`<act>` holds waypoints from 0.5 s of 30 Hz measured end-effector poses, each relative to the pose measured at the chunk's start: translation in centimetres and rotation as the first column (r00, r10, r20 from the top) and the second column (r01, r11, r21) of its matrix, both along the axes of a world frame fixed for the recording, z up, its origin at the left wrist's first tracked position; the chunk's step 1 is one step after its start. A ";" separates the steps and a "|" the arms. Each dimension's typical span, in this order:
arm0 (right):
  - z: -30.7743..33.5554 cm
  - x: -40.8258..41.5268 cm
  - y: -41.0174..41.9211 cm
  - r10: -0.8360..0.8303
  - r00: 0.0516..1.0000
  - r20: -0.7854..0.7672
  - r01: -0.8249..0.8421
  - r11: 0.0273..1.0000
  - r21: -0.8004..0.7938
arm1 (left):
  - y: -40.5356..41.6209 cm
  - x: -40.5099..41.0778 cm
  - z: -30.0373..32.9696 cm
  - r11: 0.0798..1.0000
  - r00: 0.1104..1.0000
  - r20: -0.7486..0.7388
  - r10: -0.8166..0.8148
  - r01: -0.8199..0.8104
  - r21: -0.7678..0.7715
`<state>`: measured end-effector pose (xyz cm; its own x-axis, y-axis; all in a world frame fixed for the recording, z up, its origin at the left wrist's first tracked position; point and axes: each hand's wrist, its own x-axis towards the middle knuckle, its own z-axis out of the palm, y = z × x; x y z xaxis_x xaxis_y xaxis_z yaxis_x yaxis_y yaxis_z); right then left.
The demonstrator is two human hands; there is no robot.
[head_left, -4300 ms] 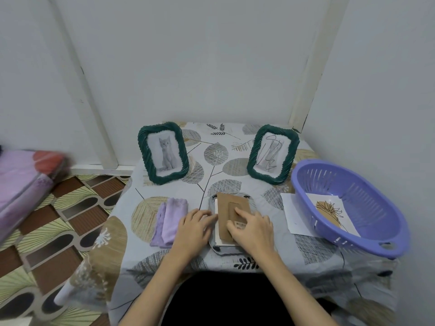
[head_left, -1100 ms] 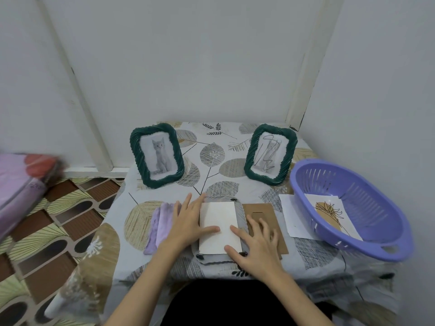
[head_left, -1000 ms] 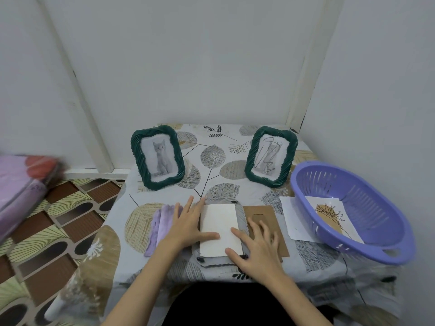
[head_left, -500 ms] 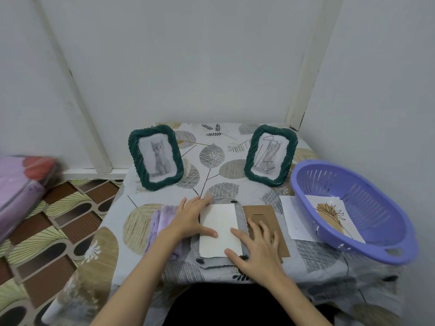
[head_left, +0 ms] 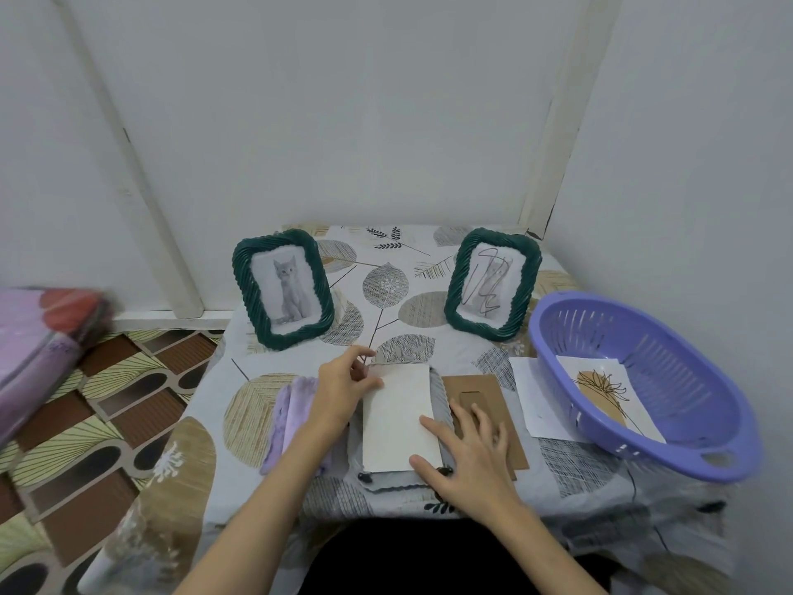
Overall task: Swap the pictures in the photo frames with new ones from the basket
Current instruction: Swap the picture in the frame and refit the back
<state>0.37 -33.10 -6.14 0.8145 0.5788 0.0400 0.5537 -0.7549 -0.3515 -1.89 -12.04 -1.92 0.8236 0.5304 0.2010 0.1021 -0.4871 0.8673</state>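
A grey photo frame (head_left: 442, 392) lies face down at the table's front edge, with a white picture (head_left: 399, 418) lying blank side up in its back. My left hand (head_left: 343, 388) pinches the picture's top left corner. My right hand (head_left: 467, 453) lies flat with spread fingers across the frame's right edge and the brown backing board (head_left: 506, 392) beside it. Two green frames stand at the back: one with a cat picture (head_left: 283, 289), one with a scribble drawing (head_left: 492, 283). A purple basket (head_left: 669, 457) at the right holds a plant drawing (head_left: 605, 392).
A folded lilac cloth (head_left: 287, 418) lies left of the frame, partly under my left arm. A white sheet (head_left: 532, 397) lies tucked beside the basket. Walls close in the table at the back and right. Folded fabric (head_left: 38, 337) sits on the patterned floor at the left.
The brown backing board came off the frame and now lies to its right, leaving the white picture bare. My left hand slid from the picture's left edge up to its top left corner.
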 end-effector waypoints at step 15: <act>0.4 0.1 0.0 0.024 1.000 -0.007 -0.024 0.999 -0.022 | -0.1 -1.0 -1.1 1.000 0.997 0.076 -0.008 0.006 0.021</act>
<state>0.48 -33.13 -5.71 0.8006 0.5988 0.0216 0.5694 -0.7491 -0.3386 -2.86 -12.11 -3.06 0.8093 0.5198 0.2736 0.0331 -0.5055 0.8622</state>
